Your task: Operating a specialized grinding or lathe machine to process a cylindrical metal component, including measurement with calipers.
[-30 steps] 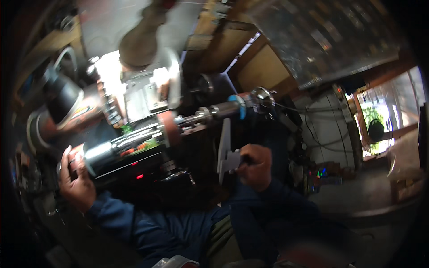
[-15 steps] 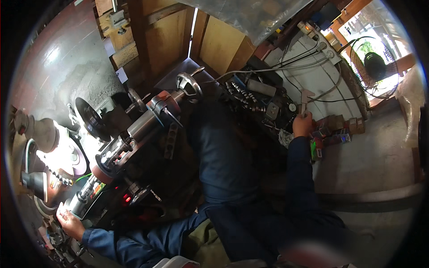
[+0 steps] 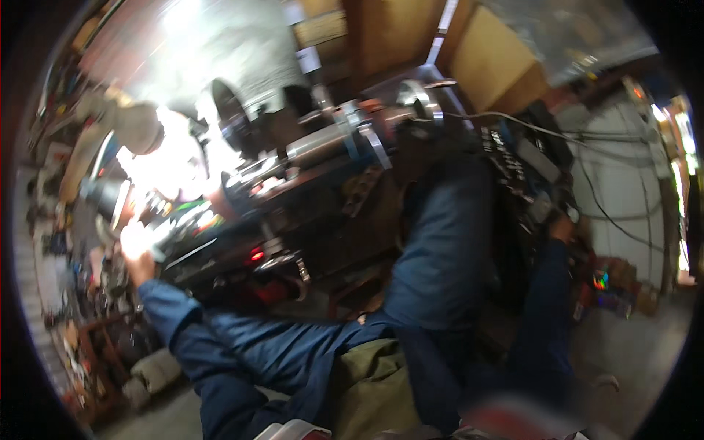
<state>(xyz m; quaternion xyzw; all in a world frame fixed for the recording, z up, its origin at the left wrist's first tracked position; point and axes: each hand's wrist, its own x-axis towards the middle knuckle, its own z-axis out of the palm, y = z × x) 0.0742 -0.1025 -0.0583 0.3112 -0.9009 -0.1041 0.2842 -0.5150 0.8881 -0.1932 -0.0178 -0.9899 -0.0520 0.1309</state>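
My left hand (image 3: 137,253) is by the left end of a metal lathe-like machine (image 3: 319,150), beside a dark lamp shade (image 3: 106,196). Glare washes out its fingers, and I cannot make out whether it holds anything. On the right, my right hand (image 3: 562,227) reaches into a heap of dark metal tools (image 3: 539,209), close to a small round pale dial (image 3: 573,214). Blur hides its fingers, and no wrench shows in it. A shiny handwheel (image 3: 418,100) stands at the machine's far right end.
Small coloured boxes (image 3: 616,282) lie right of my right forearm. Cables (image 3: 609,139) cross the white panel behind the tools. A dark round wheel (image 3: 229,117) rises behind the machine. My trouser leg (image 3: 444,249) is between the machine and the tools. Cluttered shelves (image 3: 62,242) line the far left.
The view has swung left, so the scene sits further right. My right hand held an adjustable wrench up before; now it is down among the tools. My left hand has moved up towards the lamp.
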